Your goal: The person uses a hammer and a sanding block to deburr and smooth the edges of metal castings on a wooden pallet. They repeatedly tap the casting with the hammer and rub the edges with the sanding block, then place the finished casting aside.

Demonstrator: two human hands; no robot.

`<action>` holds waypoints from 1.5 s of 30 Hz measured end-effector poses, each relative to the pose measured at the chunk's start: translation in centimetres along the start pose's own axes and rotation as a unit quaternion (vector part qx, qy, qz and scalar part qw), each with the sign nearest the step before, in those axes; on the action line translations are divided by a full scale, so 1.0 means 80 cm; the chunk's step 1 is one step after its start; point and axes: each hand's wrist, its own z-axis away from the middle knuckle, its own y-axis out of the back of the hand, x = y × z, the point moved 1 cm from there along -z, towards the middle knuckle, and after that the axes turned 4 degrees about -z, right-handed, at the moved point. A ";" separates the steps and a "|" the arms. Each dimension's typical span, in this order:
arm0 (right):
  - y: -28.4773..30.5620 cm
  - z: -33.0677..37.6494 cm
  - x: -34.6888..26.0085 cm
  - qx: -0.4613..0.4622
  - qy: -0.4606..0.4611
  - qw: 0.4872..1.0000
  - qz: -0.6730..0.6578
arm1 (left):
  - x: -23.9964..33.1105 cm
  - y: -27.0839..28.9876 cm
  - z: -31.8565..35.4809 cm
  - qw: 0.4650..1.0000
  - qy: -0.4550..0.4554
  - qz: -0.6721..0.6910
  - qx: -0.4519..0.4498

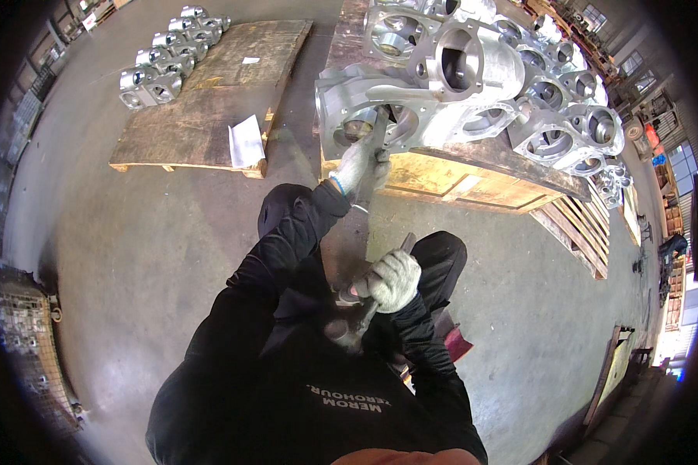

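Silver casting sits at the near edge of the wooden worktop; the left hand, arm stretched forward, grips a flat bar at its opening. The right hand (gloved too, elbow bent) is wrapped round a hammer-like tool.

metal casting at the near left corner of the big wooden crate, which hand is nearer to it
Left. The left hand is just by the near side of the metal casting; the right hand is farther back, apart from it.
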 end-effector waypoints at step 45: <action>-0.034 0.023 0.032 -0.091 -0.297 0.940 0.141 | 0.006 0.022 -0.003 0.995 -0.014 -0.092 0.028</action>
